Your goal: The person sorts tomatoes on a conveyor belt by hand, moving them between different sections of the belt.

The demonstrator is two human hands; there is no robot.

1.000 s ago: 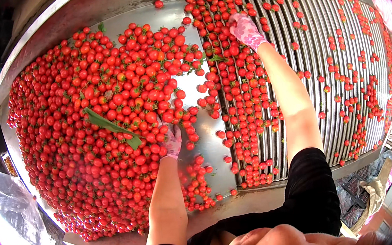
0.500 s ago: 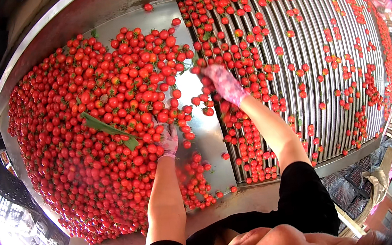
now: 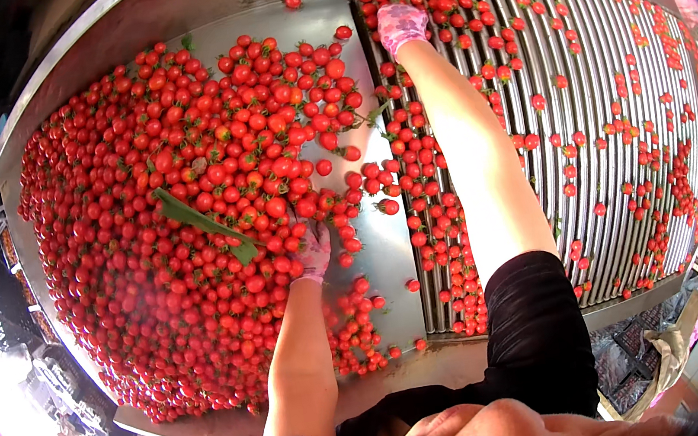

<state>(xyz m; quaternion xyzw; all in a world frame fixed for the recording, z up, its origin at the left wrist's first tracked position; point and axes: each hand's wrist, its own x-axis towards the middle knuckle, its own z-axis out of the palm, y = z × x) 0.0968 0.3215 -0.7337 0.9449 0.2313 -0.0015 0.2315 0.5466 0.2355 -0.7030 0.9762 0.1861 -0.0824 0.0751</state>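
From my end of the link, the biggest thing I have is the bare-metal tabletop [image 3: 386,253], rimmed by a curved metal wall [image 3: 194,17] that sweeps from 10 to 12 o'clock. Joined to it, filling the side from 1 to 4 o'clock, is a bed of metal rollers [image 3: 549,176]. A deep heap of small red tomatoes [image 3: 146,269] covers the tabletop toward 9 o'clock, many with green calyxes. More tomatoes lie in rows along the rollers, thickest at the near edge and again at the far 3 o'clock end.

I see two bare forearms in black sleeves, each ending in a pink patterned glove. The right hand [image 3: 403,26] is at 1 o'clock, low over the far end of the rollers with tomatoes around it; its back faces me and hides the fingers, so I cannot tell how wide they are or whether they hold anything. The left hand [image 3: 315,255], just off centre toward 8 o'clock, rests at the heap's edge, fingers buried among the tomatoes; I cannot tell its grip either.

A long green leaf [image 3: 203,224] lies on the heap at 9 o'clock. Smallest is a lone tomato [image 3: 293,1] near the wall at 12 o'clock.
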